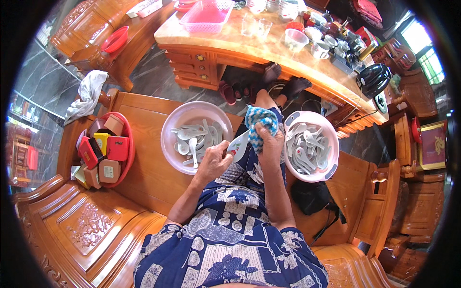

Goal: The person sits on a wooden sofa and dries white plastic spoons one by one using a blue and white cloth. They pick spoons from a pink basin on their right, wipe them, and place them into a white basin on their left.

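My left hand [215,160] grips one end of a white ceramic rice paddle or large serving spoon [238,147] with a red and green floral print. A blue and white knitted cloth [258,124] is held in my right hand [268,142], touching the utensil's other end. To the left, a pale pink basin [169,158] holds many white ceramic spoons [192,135]. Near my right hand stands a white and pink basin [333,144] with side handles, also full of ceramic spoons [302,154].
Both basins rest on a wooden bench [144,126]. A red basin [131,144] of small boxes lies far left, a black bag [311,198] at right. Ahead, a stone-topped table [230,39] bears a pink basket [209,27], glasses [264,28] and a black kettle [374,81].
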`<state>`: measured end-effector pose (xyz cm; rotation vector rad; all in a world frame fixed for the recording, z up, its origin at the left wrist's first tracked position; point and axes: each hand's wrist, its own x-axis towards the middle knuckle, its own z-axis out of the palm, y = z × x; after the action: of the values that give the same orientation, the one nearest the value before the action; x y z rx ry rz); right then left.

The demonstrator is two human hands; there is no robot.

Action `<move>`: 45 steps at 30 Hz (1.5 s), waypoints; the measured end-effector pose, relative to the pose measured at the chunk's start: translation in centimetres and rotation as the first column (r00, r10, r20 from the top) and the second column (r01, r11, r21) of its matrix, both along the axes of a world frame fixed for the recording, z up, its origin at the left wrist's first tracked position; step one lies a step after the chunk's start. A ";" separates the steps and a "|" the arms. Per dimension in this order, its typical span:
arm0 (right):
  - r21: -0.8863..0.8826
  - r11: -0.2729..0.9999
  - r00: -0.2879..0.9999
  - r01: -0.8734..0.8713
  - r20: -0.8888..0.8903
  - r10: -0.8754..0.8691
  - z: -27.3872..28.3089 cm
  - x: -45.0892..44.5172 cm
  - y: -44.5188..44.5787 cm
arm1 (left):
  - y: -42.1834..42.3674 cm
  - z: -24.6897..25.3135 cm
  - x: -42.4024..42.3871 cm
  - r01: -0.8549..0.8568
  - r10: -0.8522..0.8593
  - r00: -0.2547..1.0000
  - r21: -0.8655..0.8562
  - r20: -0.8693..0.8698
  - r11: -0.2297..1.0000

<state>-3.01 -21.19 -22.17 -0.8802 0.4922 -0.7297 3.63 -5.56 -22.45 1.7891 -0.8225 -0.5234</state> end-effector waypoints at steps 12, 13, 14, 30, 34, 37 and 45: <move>-0.209 0.919 0.941 -0.334 -0.137 0.310 0.6 -0.7 2.3 | -0.5 0.2 -0.4 -0.107 0.032 0.932 -0.189 -0.360 0.976; -0.219 0.924 0.947 -0.312 -0.150 0.284 0.4 -0.6 2.4 | -0.4 0.2 -0.5 -0.116 0.056 0.939 -0.160 -0.339 0.980; -0.230 0.930 0.953 -0.287 -0.163 0.254 0.1 -0.4 2.4 | -0.4 0.2 -0.6 -0.105 0.058 0.959 -0.158 -0.276 0.982; 0.040 0.997 0.993 0.073 0.092 -0.076 1.6 -0.6 0.0 | -0.7 1.3 -2.0 0.054 -0.095 0.909 -0.111 -0.405 0.992; 0.012 0.999 0.998 -0.051 -0.029 0.051 -0.2 -0.8 0.5 | -0.9 1.2 -1.8 -0.014 -0.063 0.891 -0.166 -0.450 0.986; -0.012 0.989 0.983 -0.149 -0.107 0.147 -0.8 -0.8 1.8 | -1.1 0.8 -1.6 -0.070 0.014 0.950 -0.169 -0.310 0.983; -0.033 0.952 0.946 -0.304 -0.126 0.297 -1.0 -0.8 4.3 | -1.4 0.9 -1.4 -0.281 0.319 0.918 -0.180 0.234 0.943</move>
<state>-3.78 -16.92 -23.15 -1.0257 0.4335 -0.4129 2.19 -6.95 -21.56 1.8291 -0.7213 -0.0248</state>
